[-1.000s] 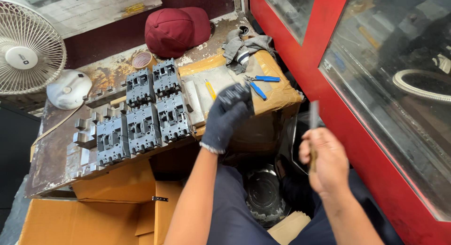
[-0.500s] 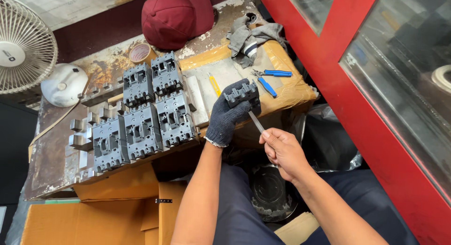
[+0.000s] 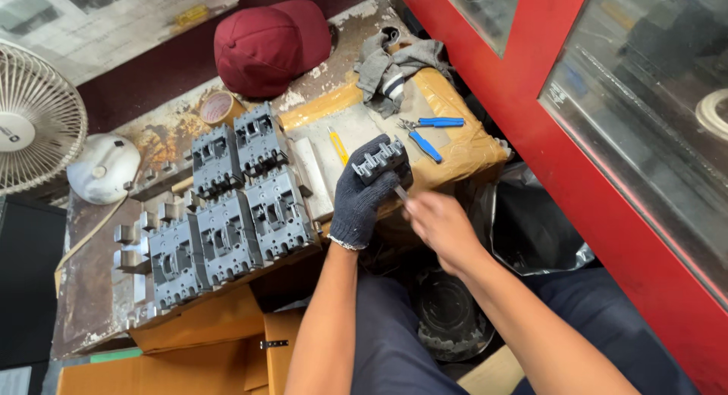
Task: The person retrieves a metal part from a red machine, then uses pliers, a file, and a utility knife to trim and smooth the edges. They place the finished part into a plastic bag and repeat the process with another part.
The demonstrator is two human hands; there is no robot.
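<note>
My left hand point(image 3: 364, 198), in a dark knit glove, grips a dark grey breaker part point(image 3: 381, 158) and holds it up over the taped block point(image 3: 462, 148). My bare right hand point(image 3: 440, 224) is closed around a thin metal tool point(image 3: 400, 191), whose tip touches the underside of the part. To the left, several grey circuit breakers point(image 3: 227, 213) lie in rows on the worn bench point(image 3: 91, 296). Both forearms reach up from my lap.
Blue-handled pliers point(image 3: 425, 133) and a yellow-handled tool point(image 3: 338, 146) lie on the taped block, a grey rag point(image 3: 390, 65) behind them. A red cap point(image 3: 265, 42), tape roll point(image 3: 217, 107), white fan point(image 3: 34, 122) and its base point(image 3: 102, 167) stand at the back. A red frame point(image 3: 546, 152) runs on the right; orange cardboard boxes point(image 3: 189, 349) sit below.
My right hand rose from low at the right, bringing the thin tool to the part in my gloved left hand. The left hand stayed over the taped block.
</note>
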